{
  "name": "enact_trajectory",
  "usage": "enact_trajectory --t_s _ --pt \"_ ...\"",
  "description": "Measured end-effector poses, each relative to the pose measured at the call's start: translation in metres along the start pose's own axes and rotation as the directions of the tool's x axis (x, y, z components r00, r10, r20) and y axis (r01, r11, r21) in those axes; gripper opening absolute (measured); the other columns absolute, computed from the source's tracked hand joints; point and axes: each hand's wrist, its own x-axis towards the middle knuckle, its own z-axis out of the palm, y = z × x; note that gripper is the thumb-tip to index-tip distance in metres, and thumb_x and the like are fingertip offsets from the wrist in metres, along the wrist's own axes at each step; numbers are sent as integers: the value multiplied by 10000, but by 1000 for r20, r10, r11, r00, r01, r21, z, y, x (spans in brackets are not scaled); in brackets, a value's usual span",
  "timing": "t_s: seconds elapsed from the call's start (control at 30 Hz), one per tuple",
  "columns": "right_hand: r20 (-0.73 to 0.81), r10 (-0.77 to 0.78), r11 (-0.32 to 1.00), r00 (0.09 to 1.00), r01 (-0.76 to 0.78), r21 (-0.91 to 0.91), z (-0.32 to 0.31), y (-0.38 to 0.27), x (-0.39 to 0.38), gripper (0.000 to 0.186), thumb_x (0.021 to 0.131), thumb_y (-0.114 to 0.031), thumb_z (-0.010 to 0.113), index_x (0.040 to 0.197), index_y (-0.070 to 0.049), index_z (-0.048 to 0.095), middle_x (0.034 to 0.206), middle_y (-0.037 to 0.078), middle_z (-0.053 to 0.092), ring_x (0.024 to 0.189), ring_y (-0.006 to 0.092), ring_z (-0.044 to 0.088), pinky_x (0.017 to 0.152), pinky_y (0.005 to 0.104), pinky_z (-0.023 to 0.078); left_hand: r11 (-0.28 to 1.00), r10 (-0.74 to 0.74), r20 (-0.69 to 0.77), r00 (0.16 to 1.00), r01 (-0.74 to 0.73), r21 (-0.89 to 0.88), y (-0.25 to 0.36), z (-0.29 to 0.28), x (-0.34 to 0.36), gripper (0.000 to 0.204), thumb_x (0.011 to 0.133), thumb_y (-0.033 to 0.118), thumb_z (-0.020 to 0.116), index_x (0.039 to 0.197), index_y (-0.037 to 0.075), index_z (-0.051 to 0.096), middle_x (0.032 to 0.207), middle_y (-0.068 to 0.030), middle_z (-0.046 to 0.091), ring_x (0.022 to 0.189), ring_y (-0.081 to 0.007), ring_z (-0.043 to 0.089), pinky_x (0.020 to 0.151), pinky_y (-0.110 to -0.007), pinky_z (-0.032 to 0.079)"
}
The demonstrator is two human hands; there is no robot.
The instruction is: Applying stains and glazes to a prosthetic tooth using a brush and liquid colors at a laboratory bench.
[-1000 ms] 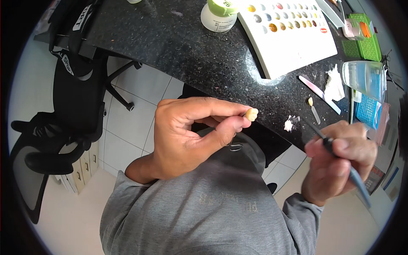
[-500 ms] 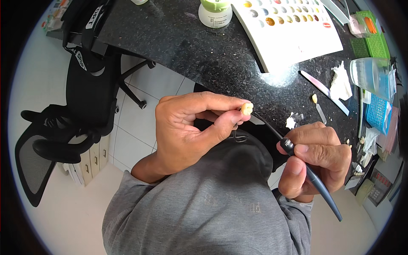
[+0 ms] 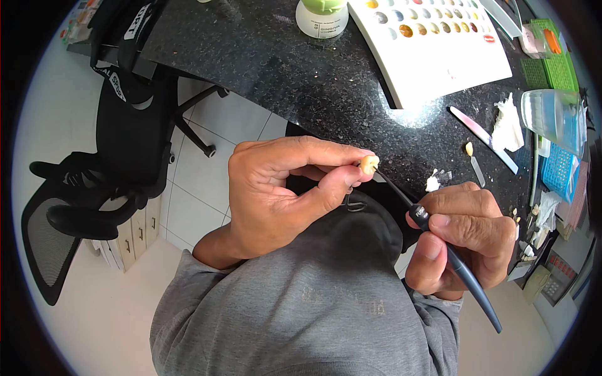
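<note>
My left hand [image 3: 276,194] pinches a dark metal holder bearing a small pale-yellow tooth crown [image 3: 369,163] between thumb and index finger, with a bent wire hanging below. My right hand [image 3: 464,241] grips a slim dark blue-grey brush [image 3: 469,282], its fine tip at the crown’s right side, apparently touching it. To the right, on the black speckled worktop, lie a small spatula [image 3: 476,170] beside another pale tooth-like piece [image 3: 469,148], some white crumbs [image 3: 433,183] and a long pink-and-white flat file [image 3: 476,135].
A white palette [image 3: 439,72] of coloured samples and a green-lidded jar [image 3: 318,20] sit on the worktop [image 3: 238,50]. A clear cup [image 3: 542,109], crumpled tissue [image 3: 506,122] and blue basket [image 3: 558,175] crowd the right. A black chair [image 3: 132,138] stands left on the tiled floor [image 3: 200,175].
My right hand has moved left and steadied, bringing the brush tip onto the crown. My left hand has shifted only slightly, still holding the crown.
</note>
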Motion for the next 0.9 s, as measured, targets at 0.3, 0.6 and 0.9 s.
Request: enact_trajectory --t_s 0.3,0.6,0.9 --pt "-17 -19 1000 1000 19 0 1 2 0 156 793 -42 577 885 22 469 715 148 553 541 152 552 499 232 424 1000 -14 1 1000 14 -1 -1 0 0 139 776 -71 639 907 -37 671 821 -136 691 751 -159 684 660 -223 568" --pt "-166 -2 996 986 16 82 6 5 1 221 564 45 683 749 36 563 607 138 590 458 169 574 400 247 477 1000 -9 -1 1000 9 -4 -1 0 1 143 772 -72 641 906 -34 674 820 -137 691 750 -160 685 653 -222 568" --pt "-165 1 997 986 12 79 7 3 0 222 558 46 684 741 30 560 608 128 588 459 170 577 400 248 476 1000 -14 15 1000 14 -1 0 -2 0 153 773 -70 640 918 -33 672 830 -140 691 758 -166 685 666 -231 567"
